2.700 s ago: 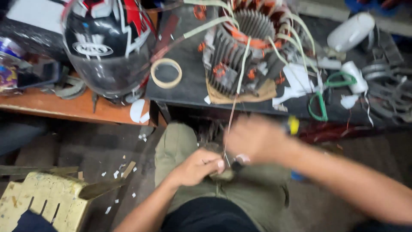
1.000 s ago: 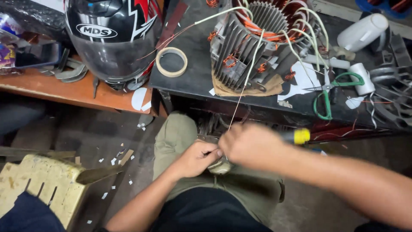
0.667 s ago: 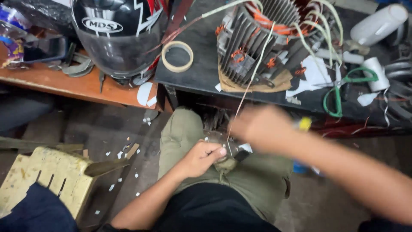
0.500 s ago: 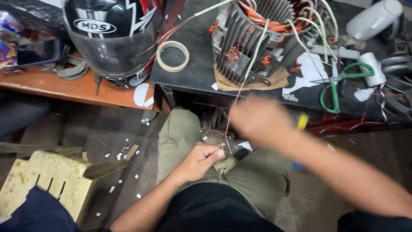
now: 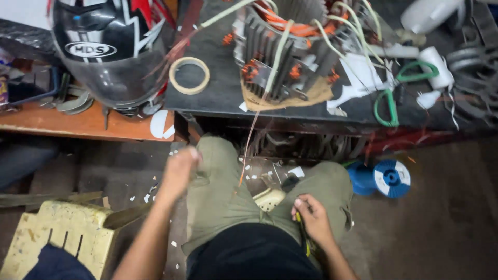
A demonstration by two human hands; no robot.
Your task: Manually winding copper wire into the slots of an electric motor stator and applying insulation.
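Note:
A finned motor stator (image 5: 290, 57) with orange windings and pale sleeved leads sits on the dark bench. A thin copper wire (image 5: 249, 145) hangs from it down between my knees, touching neither hand. My left hand (image 5: 179, 171) is blurred, its fingers curled, and it rests by my left knee with nothing seen in it. Lower down, my right hand (image 5: 311, 218) lies on my right thigh, closed around a yellow-handled tool (image 5: 304, 239) that points down along the leg.
A black, red and white helmet (image 5: 109, 52) stands on the orange shelf, with a tape ring (image 5: 189, 75) beside it. Green-handled scissors (image 5: 389, 98) and a white bottle (image 5: 430, 15) lie at the right. A blue spool (image 5: 386, 179) and a yellow stool (image 5: 57, 238) are on the floor.
Both hands have left the wire they worked on together. The left hand swung out to the left knee, the right dropped to the right thigh, and the wire hangs free.

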